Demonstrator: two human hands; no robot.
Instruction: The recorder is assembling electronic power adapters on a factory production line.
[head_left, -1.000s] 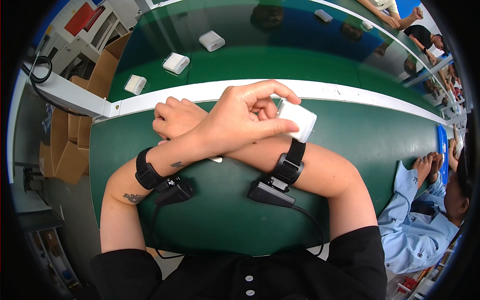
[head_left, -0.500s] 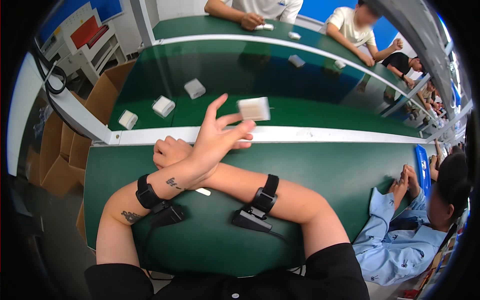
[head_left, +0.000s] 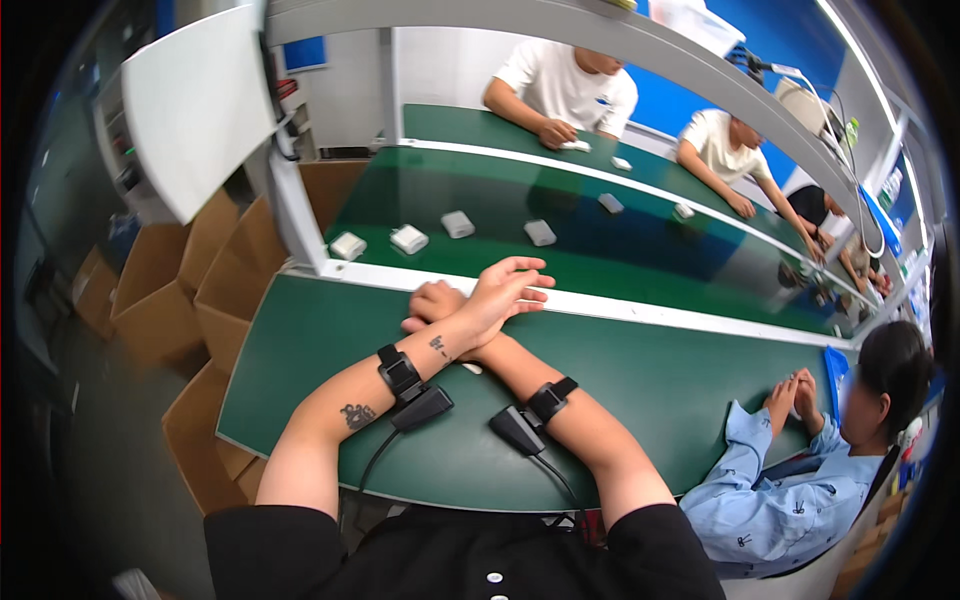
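Note:
My forearms cross over the green table, the left on top of the right. My left hand hangs above the white rail with its fingers stretched out and nothing in them. Partly behind my left wrist, my right hand rests by the rail with its fingers curled in; no object shows in it. Beyond the rail on the dark green surface lies a small white block-shaped piece, apart from my left hand. Similar white pieces sit to its left, among them one near the frame post. Black straps with small devices circle both forearms.
A co-worker in a blue shirt sits at my right beside a blue tray. Across the table sit people in white shirts. Open cardboard boxes stand at left, below a white panel and a grey post.
My left hand has let go of a white piece, which now lies on the green surface past the rail. The whole view has shifted, showing more at the left and top.

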